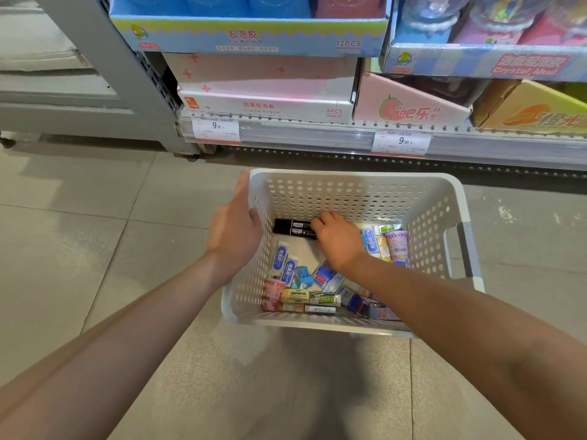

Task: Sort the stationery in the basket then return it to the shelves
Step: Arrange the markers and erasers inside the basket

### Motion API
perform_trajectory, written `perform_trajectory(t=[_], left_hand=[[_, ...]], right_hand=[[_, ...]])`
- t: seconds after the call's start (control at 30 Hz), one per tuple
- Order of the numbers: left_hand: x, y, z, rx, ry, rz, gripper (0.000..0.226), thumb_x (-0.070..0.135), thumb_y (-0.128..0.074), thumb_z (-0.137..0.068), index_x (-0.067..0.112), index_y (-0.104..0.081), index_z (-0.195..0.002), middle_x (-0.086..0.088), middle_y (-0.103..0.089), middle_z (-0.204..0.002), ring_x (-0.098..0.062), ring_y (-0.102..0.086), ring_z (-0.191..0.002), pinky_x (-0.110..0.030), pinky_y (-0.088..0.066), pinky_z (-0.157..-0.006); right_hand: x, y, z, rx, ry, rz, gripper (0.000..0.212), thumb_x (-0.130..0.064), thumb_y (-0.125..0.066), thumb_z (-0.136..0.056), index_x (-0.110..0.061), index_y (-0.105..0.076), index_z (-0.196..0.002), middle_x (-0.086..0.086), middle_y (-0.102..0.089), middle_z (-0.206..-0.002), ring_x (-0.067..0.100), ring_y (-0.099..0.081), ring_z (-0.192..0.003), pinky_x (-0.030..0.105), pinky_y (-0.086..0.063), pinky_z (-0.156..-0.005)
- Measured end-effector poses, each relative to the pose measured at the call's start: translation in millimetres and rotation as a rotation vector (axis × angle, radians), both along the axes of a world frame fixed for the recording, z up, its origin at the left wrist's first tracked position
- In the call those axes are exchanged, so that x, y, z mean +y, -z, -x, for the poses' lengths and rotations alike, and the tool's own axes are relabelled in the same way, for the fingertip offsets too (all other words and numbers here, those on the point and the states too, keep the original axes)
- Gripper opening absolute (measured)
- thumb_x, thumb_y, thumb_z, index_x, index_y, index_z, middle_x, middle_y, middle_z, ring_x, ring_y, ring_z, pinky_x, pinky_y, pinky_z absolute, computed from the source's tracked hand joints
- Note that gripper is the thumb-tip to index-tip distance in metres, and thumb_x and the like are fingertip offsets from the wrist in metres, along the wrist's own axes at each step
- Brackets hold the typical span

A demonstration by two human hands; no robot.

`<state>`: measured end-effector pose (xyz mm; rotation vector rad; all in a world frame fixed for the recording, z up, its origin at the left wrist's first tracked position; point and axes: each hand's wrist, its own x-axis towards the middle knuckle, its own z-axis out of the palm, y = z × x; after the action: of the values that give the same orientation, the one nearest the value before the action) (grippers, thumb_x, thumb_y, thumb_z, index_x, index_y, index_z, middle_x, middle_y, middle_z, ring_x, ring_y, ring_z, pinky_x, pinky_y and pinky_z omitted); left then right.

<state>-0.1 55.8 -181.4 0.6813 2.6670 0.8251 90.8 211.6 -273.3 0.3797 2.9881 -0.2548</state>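
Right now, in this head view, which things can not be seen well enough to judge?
- Right hand: its fingers curl at the black markers; a real grip is hidden.
- Items under the right forearm in the white basket: covered.
- Eraser labels: too small to read.
- Blue display box on the shelf: cut off by the top edge.
- Left hand: beside the basket wall; contact unclear.

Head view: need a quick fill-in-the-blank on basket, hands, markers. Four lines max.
1. The white perforated plastic basket stands on the tiled ____.
2. The ____ hand reaches inside, fingertips on the two black markers.
3. The left hand rests against the basket's outer ____ wall.
4. The markers lie side by ____.

Missing: floor; right; left; side
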Motion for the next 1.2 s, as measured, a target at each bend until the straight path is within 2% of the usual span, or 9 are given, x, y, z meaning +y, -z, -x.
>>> perform_trajectory(t=[0.1, 0.2, 0.27, 0.5, 0.6, 0.77, 1.0, 1.2], left_hand=[[0, 0, 0, -0.002, 0.0, 0.002, 0.065, 0.007, -0.04, -0.096, 0.021, -0.01, -0.152, -0.011, -0.057, -0.063, -0.023, -0.055, -0.051, -0.049, -0.052, -0.051], [-1, -1, 0, 0.001, -0.001, 0.006, 0.064, 0.007, -0.041, -0.097, 0.021, -0.01, -0.151, -0.009, -0.057, -0.063, -0.023, -0.055, -0.051, -0.049, -0.052, -0.051], [-1, -2, 0, -0.006, -0.004, 0.008, 0.064, 0.007, -0.041, -0.096, 0.022, -0.011, -0.151, -0.01, -0.057, -0.064, -0.025, -0.057, -0.053, -0.049, -0.053, -0.052], [1, -1, 0, -0.009, -0.024, 0.028, 0.065, 0.009, -0.041, -0.096, 0.025, -0.01, -0.151, -0.013, -0.06, -0.07, -0.028, -0.059, -0.058, -0.049, -0.055, -0.056], [1, -2, 0, -0.009, -0.02, 0.03, 0.065, 0.009, -0.041, -0.097, 0.025, -0.009, -0.151, -0.01, -0.059, -0.067, -0.025, -0.058, -0.055, -0.048, -0.054, -0.054], [1, -2, -1, -0.017, -0.018, 0.031, 0.065, 0.008, -0.041, -0.097, 0.024, -0.008, -0.151, -0.012, -0.059, -0.067, -0.027, -0.059, -0.056, -0.05, -0.053, -0.053], [1, -2, 0, -0.021, -0.022, 0.029, 0.065, 0.008, -0.04, -0.097, 0.022, -0.007, -0.152, -0.01, -0.057, -0.062, -0.024, -0.055, -0.053, -0.05, -0.052, -0.051], [1, -1, 0, -0.017, -0.02, 0.029, 0.065, 0.007, -0.04, -0.097, 0.022, -0.008, -0.152, -0.008, -0.054, -0.059, -0.023, -0.052, -0.05, -0.046, -0.049, -0.049]], right_hand=[[2, 0, 1, -0.031, -0.025, 0.013, 0.033, -0.006, -0.059, -0.086, -0.005, -0.055, -0.119, 0.012, -0.056, -0.118, 0.029, -0.053, -0.109, 0.036, -0.049, -0.075], [7, -4, 0, -0.043, -0.078, -0.049, 0.032, -0.013, -0.064, -0.084, -0.008, -0.055, -0.115, 0.01, -0.058, -0.113, 0.028, -0.058, -0.099, 0.033, -0.047, -0.063], [12, -9, -3, -0.084, -0.122, -0.076, 0.03, -0.017, -0.059, -0.086, -0.009, -0.053, -0.114, 0.009, -0.056, -0.112, 0.029, -0.06, -0.091, 0.032, -0.04, -0.056], [33, -19, -7, -0.214, -0.175, -0.201, 0.032, -0.017, -0.047, -0.093, -0.006, -0.047, -0.122, 0.01, -0.053, -0.117, 0.027, -0.063, -0.083, 0.027, -0.029, -0.044], [34, -15, -6, -0.221, -0.166, -0.191, 0.03, -0.017, -0.046, -0.094, -0.007, -0.05, -0.122, 0.01, -0.056, -0.114, 0.028, -0.064, -0.089, 0.03, -0.039, -0.054], [34, -10, -5, -0.231, -0.133, -0.151, 0.02, -0.014, -0.046, -0.095, -0.007, -0.059, -0.108, 0.011, -0.065, -0.102, 0.029, -0.064, -0.089, 0.031, -0.041, -0.062], [32, -9, -3, -0.224, -0.041, -0.012, 0.025, -0.014, -0.047, -0.093, -0.001, -0.064, -0.104, 0.016, -0.061, -0.107, 0.032, -0.063, -0.093, 0.034, -0.049, -0.075], [31, -6, -7, -0.18, -0.002, 0.043, 0.023, -0.013, -0.048, -0.093, -0.001, -0.059, -0.11, 0.017, -0.056, -0.114, 0.033, -0.062, -0.095, 0.036, -0.05, -0.076]])
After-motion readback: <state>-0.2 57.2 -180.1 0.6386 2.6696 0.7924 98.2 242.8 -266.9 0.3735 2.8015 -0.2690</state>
